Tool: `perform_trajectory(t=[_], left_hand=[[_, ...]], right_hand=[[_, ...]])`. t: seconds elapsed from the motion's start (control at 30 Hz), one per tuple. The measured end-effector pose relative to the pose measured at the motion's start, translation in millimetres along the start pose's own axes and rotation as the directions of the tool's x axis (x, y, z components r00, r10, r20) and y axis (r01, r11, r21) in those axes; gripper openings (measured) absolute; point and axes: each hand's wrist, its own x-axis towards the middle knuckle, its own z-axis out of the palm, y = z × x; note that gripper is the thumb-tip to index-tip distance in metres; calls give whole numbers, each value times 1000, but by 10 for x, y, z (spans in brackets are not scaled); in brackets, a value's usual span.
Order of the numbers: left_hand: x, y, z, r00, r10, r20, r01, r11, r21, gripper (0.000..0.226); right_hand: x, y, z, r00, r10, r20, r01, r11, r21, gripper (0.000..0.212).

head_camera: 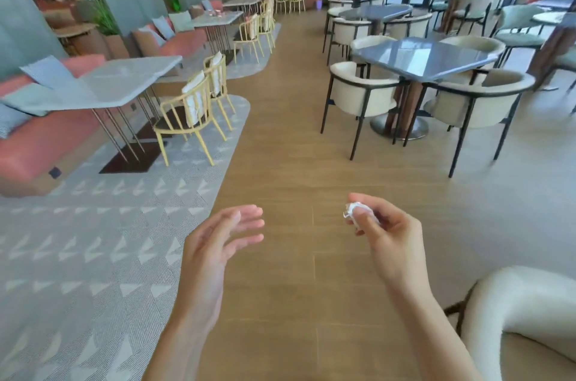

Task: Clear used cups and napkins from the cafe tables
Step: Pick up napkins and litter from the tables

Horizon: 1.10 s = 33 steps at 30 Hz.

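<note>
My right hand pinches a small crumpled white napkin between thumb and fingertips, held out over the wooden floor. Beside it, my left hand hovers with straight, slightly spread fingers and holds nothing. Far back on the left, a light table carries a few small reddish cup-like items, too small to make out clearly.
A wooden aisle runs ahead between a patterned carpet with yellow chairs, a light table and a pink bench on the left, and grey tables with cream armchairs on the right. A cream armchair stands close at lower right.
</note>
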Motion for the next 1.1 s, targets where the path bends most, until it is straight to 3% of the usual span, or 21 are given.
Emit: perform_trajectory(t=[0.3,0.47,0.73,1.1], left_hand=[[1851,-228,718,1000,-18,12,19,996,-87,28],[2944,-591,915,999,-52,13,53,997,-55,24],[5105,-1012,1165,997,-80,13,80,992,-96,23],[7509,-1106,1312,997,-74,-22,72,993,-95,24]], right_hand=[[1820,75,315,1000,0,-1,0,1000,-18,25],[2780,337,596,1000,21,-22,-23,996,-89,27],[4693,670,1603,999,47,-6,-47,983,-175,28],[6882,835,2826,997,56,45,-51,992,-117,27]])
